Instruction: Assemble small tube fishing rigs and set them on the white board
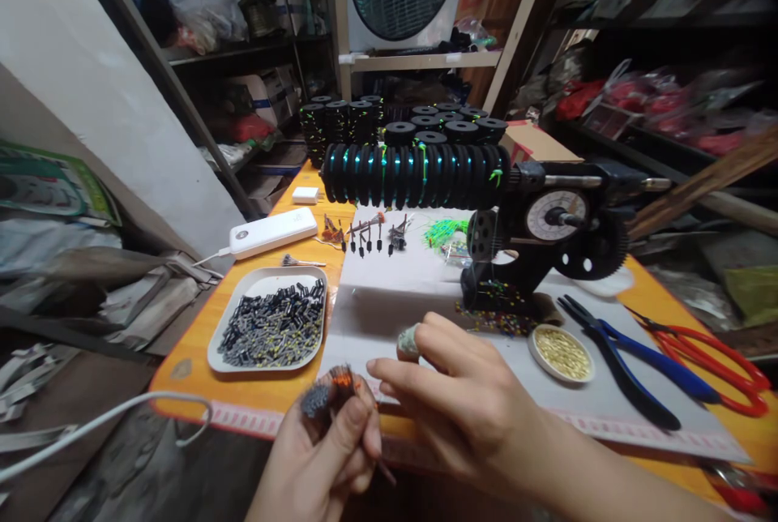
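Head view: left fingers are gripping dark bundles, right hand is hovering close by

Left hand (331,449) fingers are closing narrowly around a grey bundle (316,402) of fine pieces and a dark, orange-banded bundle (342,378), both showing above the thumb. Right hand (462,392) is holding its index finger out toward these bundles, the tip just beside the left fingers; its thumb is hiding, so I cannot tell whether it is pinching anything. A pale wrap (408,341) is covering the end of another right finger.

Left of the fingers, a white tray (267,275) is holding many small black and grey pieces (273,327). Beyond it, a white power bank (273,233) is lying with a cable plugged in.

Ahead of the fingers, small dark tags (365,246) are hanging below a row of black discs (416,176), which a black machine (535,222) is carrying sideways.

Right of the fingers, past the right hand, a small white dish (543,366) is holding gold bits (562,353). Farther right, blue-handled pliers (629,356) are lying beside red-handled scissors (714,360).
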A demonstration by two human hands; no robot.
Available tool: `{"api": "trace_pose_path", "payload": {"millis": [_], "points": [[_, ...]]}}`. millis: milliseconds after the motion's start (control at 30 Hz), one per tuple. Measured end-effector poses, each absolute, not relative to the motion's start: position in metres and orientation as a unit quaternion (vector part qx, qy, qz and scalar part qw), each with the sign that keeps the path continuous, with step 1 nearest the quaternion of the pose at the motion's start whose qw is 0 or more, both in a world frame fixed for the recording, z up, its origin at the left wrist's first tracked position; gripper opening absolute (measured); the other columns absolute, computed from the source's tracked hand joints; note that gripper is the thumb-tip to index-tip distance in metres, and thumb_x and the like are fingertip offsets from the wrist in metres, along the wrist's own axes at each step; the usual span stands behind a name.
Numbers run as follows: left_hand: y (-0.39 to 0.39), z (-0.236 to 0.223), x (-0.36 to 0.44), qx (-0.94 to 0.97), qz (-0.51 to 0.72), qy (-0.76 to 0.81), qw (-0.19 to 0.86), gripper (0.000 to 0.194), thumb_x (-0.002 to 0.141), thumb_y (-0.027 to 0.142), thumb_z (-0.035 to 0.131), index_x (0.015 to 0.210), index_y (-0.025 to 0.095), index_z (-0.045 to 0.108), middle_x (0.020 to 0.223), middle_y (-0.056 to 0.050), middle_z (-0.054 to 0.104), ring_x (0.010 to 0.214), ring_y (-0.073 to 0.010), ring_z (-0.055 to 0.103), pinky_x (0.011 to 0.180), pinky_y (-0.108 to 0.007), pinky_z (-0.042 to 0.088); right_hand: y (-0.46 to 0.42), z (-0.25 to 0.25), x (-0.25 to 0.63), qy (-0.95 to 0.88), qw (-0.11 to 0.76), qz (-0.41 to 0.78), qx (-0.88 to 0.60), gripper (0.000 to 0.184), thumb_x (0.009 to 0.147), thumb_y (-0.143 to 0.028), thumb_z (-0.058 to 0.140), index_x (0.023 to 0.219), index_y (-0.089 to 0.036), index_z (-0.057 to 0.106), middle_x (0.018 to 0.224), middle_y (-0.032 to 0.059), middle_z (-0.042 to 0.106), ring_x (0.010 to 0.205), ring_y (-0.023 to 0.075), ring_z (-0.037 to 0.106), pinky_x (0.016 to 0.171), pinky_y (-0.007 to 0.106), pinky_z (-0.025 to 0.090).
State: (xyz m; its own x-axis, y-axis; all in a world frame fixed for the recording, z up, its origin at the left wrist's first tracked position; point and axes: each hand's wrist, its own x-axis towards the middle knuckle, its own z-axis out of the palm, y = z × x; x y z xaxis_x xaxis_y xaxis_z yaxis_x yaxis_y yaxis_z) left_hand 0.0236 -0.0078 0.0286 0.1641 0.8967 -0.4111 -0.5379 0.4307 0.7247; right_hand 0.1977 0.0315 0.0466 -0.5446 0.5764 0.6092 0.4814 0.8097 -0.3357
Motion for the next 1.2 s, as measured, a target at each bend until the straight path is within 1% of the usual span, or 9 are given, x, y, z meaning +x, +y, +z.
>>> {"api": "trace_pose_path", "payload": {"millis": [167,233,433,633,733,867,1000,1133,1200], "points": [[-0.008,0.028,0.023,0.219,0.494,0.416,0.731,0.034,0.069,0.042,0.088,0.07,0.016,0.066,0.056,0.005,0.054,0.043,0.0004,0.024,0.044,-0.015,0.019,0.033,0.043,0.196,-0.878,0.373,0.049,-0.296,0.035,0.099,-0.039,0.057,0.097,-0.009,0.074,0.072,0.005,0.051,0.066,0.0185,0.04,0.053,0.029,0.032],[-0.008,0.029,0.022,0.222,0.491,0.419,0.731,0.035,0.068,0.043,0.089,0.069,0.016,0.066,0.056,0.005,0.052,0.043,-0.0001,0.025,0.044,-0.015,0.019,0.033,0.043,0.196,-0.879,0.37,0.048,-0.297,0.036,0.099,-0.041,0.057,0.097,-0.009,0.074,0.072,0.0054,0.052,0.066,0.0185,0.04,0.053,0.029,0.033],[-0.008,0.029,0.024,0.212,0.497,0.435,0.72,0.036,0.065,0.043,0.091,0.069,0.016,0.067,0.056,0.005,0.055,0.042,0.0004,0.025,0.045,-0.015,0.024,0.033,0.045,0.197,-0.88,0.38,0.025,-0.284,0.022,0.096,-0.027,0.061,0.094,-0.009,0.073,0.072,0.006,0.055,0.064,0.0178,0.042,0.052,0.029,0.033],[-0.009,0.023,0.027,0.206,0.507,0.477,0.687,0.04,0.055,0.044,0.095,0.068,0.015,0.071,0.052,0.003,0.059,0.044,-0.0017,0.035,0.045,-0.014,0.026,0.033,0.044,0.197,-0.885,0.399,0.016,-0.241,0.017,0.095,-0.014,0.059,0.107,-0.01,0.07,0.069,0.0018,0.05,0.062,0.0157,0.041,0.051,0.027,0.031],[-0.008,0.021,0.026,0.217,0.512,0.501,0.663,0.043,0.054,0.047,0.094,0.072,0.016,0.07,0.055,0.003,0.06,0.045,-0.0039,0.041,0.046,-0.016,0.031,0.033,0.043,0.197,-0.881,0.406,0.025,-0.24,0.017,0.096,-0.018,0.059,0.105,-0.008,0.07,0.069,0.0021,0.05,0.062,0.0157,0.04,0.051,0.027,0.031],[-0.008,0.019,0.026,0.254,0.513,0.494,0.654,0.039,0.061,0.045,0.092,0.071,0.017,0.066,0.055,0.004,0.058,0.048,-0.0054,0.042,0.047,-0.018,0.034,0.031,0.044,0.194,-0.871,0.423,0.029,-0.247,0.019,0.097,-0.014,0.052,0.096,-0.01,0.071,0.065,0.0022,0.05,0.059,0.0158,0.038,0.049,0.029,0.028],[-0.01,0.019,0.028,0.305,0.537,0.49,0.615,0.036,0.069,0.045,0.087,0.067,0.018,0.063,0.059,0.004,0.056,0.051,-0.0074,0.044,0.051,-0.019,0.038,0.027,0.049,0.19,-0.859,0.435,0.088,-0.255,0.017,0.088,-0.008,0.056,0.08,-0.012,0.07,0.062,0.0005,0.046,0.057,0.0144,0.037,0.048,0.029,0.027],[-0.011,0.025,0.021,0.367,0.599,0.522,0.484,0.035,0.076,0.044,0.082,0.064,0.02,0.059,0.062,0.003,0.055,0.058,-0.0103,0.049,0.055,-0.018,0.041,0.028,0.053,0.194,-0.819,0.457,0.182,-0.294,0.018,0.08,-0.003,0.056,0.069,-0.015,0.064,0.065,-0.0022,0.041,0.057,0.0104,0.04,0.048,0.024,0.029],[-0.007,0.028,0.011,0.377,0.629,0.546,0.404,0.032,0.082,0.043,0.076,0.067,0.022,0.058,0.065,0.004,0.055,0.063,-0.0116,0.051,0.057,-0.018,0.043,0.03,0.054,0.198,-0.801,0.463,0.198,-0.325,0.016,0.08,-0.004,0.057,0.07,-0.015,0.062,0.067,-0.0021,0.043,0.059,0.0102,0.043,0.051,0.023,0.032]]}}
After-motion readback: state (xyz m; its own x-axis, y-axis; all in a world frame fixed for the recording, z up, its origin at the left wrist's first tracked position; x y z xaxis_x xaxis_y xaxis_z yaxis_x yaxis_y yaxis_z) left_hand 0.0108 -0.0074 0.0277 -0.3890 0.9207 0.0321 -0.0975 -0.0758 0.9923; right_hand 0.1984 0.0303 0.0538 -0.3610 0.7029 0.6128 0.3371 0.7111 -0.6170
